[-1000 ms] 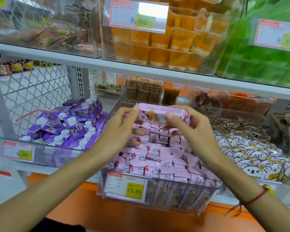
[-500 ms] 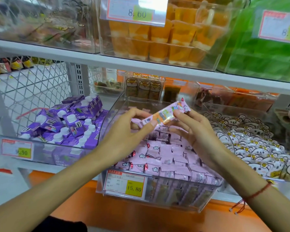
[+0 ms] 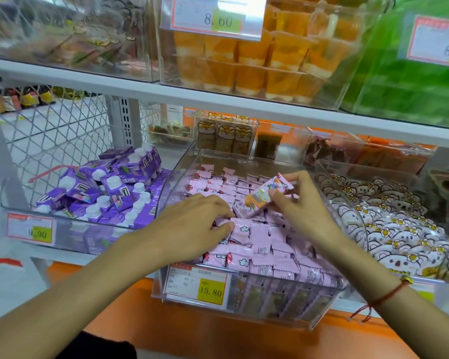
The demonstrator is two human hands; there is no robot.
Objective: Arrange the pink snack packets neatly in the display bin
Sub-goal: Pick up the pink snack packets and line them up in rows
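A clear display bin (image 3: 265, 304) on the middle shelf holds several pink snack packets (image 3: 259, 242) lying in rows. My right hand (image 3: 303, 208) pinches one long pink packet (image 3: 266, 195) with a colourful print, tilted, its lower end down among the others. My left hand (image 3: 195, 224) rests flat on the packets at the bin's left side, fingertips pressing on them beside the held packet's lower end.
A bin of purple drink cartons (image 3: 106, 187) stands to the left, a bin of white bear-print packets (image 3: 399, 229) to the right. Smaller bins sit behind. The upper shelf (image 3: 218, 99) hangs over, carrying orange jelly cups (image 3: 270, 60). A yellow 15.80 price tag (image 3: 210, 291) fronts the bin.
The held packet came down from above the bin to the pile. My left hand let go of it and dropped onto the packets; my right hand still holds it.
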